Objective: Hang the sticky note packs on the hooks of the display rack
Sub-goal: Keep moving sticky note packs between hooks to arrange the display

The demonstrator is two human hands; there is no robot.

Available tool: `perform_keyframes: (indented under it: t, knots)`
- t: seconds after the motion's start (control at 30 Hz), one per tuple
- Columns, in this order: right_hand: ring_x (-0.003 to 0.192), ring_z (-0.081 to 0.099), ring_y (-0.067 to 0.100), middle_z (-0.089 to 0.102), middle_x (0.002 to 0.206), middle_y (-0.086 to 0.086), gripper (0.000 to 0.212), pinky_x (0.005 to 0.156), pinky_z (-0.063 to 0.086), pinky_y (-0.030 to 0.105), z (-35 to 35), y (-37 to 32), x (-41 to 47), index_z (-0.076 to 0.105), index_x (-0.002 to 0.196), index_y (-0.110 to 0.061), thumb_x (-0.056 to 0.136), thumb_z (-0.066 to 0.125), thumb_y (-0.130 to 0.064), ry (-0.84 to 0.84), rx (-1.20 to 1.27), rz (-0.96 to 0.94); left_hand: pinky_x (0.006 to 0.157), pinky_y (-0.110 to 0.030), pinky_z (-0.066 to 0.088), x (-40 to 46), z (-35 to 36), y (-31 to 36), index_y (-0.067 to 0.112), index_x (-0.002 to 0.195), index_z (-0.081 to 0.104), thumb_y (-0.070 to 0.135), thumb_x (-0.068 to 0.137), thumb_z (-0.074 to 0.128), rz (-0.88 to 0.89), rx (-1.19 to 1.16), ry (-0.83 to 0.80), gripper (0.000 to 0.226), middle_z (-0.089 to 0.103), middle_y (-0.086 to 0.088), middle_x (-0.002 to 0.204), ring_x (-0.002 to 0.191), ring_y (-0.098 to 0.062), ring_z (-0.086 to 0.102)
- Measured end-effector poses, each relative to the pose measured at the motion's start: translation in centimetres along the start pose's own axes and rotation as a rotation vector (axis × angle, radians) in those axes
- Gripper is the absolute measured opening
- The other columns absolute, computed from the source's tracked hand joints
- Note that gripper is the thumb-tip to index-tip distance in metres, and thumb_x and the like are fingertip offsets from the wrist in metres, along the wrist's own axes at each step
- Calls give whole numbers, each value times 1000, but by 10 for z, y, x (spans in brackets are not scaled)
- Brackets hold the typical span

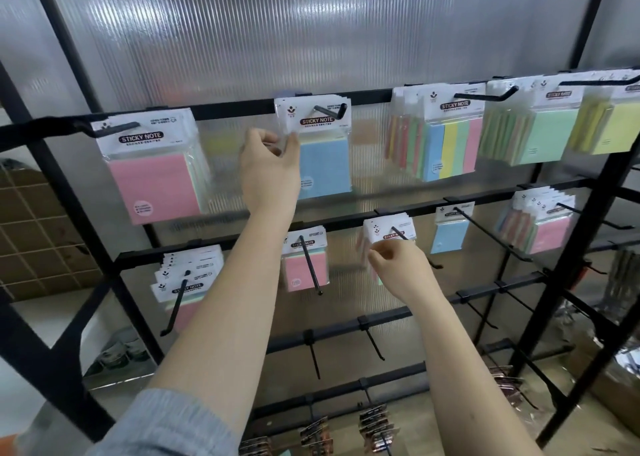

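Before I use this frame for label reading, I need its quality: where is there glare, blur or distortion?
Head view: bright glare streaks the ribbed translucent wall panel; wide-angle bending curves the black metal display rack bars near the edges; the pack at the right hand is motion-smeared; the left hand is fairly sharp, as is the pink sticky note pack.

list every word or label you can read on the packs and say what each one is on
"STICKY NOTE": header of the pink pack top left.
"STICKY NOTE": header of the blue pack pinched by the left hand.
"STICKY NOTE": header of the striped pack.
"STICKY NOTE": header of the pack the right hand holds.
Small print and logos: too blurred to read.
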State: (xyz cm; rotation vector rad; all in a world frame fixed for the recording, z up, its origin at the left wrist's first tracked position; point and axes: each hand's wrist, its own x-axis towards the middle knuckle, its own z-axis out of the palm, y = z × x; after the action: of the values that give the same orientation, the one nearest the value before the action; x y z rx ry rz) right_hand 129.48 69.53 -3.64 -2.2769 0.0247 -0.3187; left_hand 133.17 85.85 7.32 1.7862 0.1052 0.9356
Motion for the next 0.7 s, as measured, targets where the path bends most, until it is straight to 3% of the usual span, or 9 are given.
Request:
perform_keyframes:
  t: [0.1, 0.2, 0.33, 0.5, 0.6, 0.7]
  knots:
    - [83, 54, 13, 63, 91, 0, 26, 66, 37, 21, 11, -2, 6, 68, 109, -8, 94, 48, -17, -36, 36, 8, 59, -22, 39, -10, -17, -7, 18, 89, 52, 35, 90, 59, -35, 69, -94, 18, 53, 13, 75, 70, -8, 53]
    - [98, 59, 19, 66, 115, 6, 30, 77, 41, 22, 29, -9, 15, 65, 118, -7, 95, 49, -17, -73, 93, 51, 56, -16, 35, -21, -38, -18, 18, 89, 55, 33, 91, 57, -75, 150, -174, 15, 53, 14, 75, 66, 1, 50]
    - [114, 56, 26, 53, 136, 12, 39, 94, 45, 33, 57, -15, 27, 51, 133, -3, 97, 48, -17, -153, 125, 128, 69, -26, 45, -29, -67, -39, 15, 88, 64, 28, 89, 58, -167, 205, -204, 14, 66, 3, 83, 78, -14, 60]
    - [113, 56, 27, 53, 134, 17, 46, 79, 39, 23, 87, -24, 41, 41, 139, 0, 97, 43, -18, -191, 148, 193, 61, -27, 43, -33, -102, -62, 20, 81, 62, 25, 90, 56, -273, 264, -169, 12, 65, 4, 81, 75, -14, 59]
    - [99, 59, 28, 62, 121, 18, 39, 78, 43, 27, 97, -26, 42, 50, 131, 2, 95, 42, -12, -142, 233, 218, 72, -29, 47, -36, -118, -74, 21, 82, 63, 25, 90, 56, -303, 316, -132, 11, 67, 2, 86, 83, -16, 62]
    - [89, 59, 25, 66, 104, 15, 32, 75, 44, 28, 102, -25, 37, 60, 119, 2, 95, 43, -8, -27, 330, 222, 65, -28, 46, -39, -130, -84, 17, 96, 65, 25, 89, 55, -356, 374, -88, 14, 67, 1, 91, 81, -14, 62]
